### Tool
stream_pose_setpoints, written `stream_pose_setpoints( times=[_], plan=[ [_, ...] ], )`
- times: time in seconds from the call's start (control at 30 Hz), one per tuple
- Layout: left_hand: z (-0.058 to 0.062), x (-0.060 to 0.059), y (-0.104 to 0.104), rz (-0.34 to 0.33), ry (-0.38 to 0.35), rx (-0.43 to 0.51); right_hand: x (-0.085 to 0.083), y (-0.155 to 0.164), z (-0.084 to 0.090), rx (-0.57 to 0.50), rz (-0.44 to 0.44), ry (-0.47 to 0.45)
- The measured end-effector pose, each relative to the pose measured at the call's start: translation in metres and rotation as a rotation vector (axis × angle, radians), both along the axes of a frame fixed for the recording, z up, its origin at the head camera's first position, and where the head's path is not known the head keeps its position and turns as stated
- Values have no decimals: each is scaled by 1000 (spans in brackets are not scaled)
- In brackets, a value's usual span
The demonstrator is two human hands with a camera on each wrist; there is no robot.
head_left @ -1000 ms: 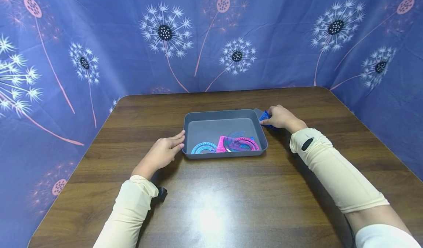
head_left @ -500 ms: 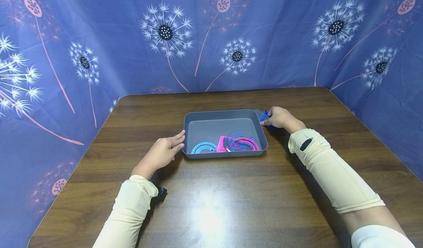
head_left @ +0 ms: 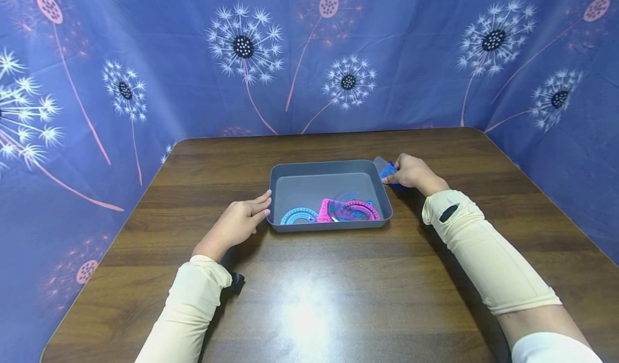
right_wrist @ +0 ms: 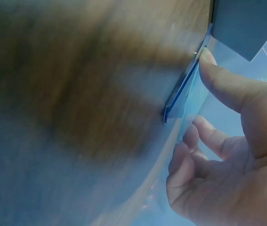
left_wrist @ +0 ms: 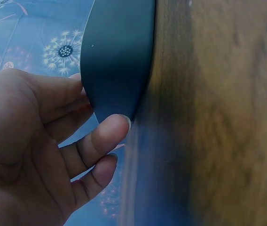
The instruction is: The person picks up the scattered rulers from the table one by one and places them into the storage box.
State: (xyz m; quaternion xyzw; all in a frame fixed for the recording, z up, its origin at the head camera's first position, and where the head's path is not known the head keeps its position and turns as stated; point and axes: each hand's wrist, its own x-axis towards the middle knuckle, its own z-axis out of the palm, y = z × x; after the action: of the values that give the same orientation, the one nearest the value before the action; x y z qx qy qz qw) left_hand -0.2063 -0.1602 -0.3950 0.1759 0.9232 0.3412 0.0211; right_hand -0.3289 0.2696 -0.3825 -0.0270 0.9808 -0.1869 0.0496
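Note:
A grey tray (head_left: 290, 188) stands mid-table with blue, pink and purple protractors (head_left: 349, 211) lying at its front. My left hand (head_left: 242, 220) rests on the table with straight fingers (left_wrist: 107, 136) touching the tray's left wall (left_wrist: 119, 56). By the tray's far right corner, my right hand (head_left: 408, 171) pinches a flat blue plastic piece (head_left: 388, 170). In the right wrist view, the thumb (right_wrist: 227, 84) presses the thin blue piece (right_wrist: 183, 94) on edge against the wooden table (right_wrist: 77, 70), beside the tray wall (right_wrist: 244, 23).
The brown wooden table (head_left: 314, 298) reaches to a blue dandelion-print cloth backdrop (head_left: 309, 57) on three sides. Cream sleeves cover both forearms, and a black strap (head_left: 236, 282) shows under the left wrist.
My right hand has lifted slightly with the blue piece beside the tray's corner. The left hand and the tray have stayed put.

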Motion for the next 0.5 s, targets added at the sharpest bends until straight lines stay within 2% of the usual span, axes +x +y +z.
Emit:
stream_pose_setpoints(
  times=[0.27,0.5],
  plan=[
    [0,0,-2,-1,-4,3,1,-1,2,32,8,75],
    [-2,-2,-2,-10,7,24,4,4,-1,-4,2,123]
  ],
)
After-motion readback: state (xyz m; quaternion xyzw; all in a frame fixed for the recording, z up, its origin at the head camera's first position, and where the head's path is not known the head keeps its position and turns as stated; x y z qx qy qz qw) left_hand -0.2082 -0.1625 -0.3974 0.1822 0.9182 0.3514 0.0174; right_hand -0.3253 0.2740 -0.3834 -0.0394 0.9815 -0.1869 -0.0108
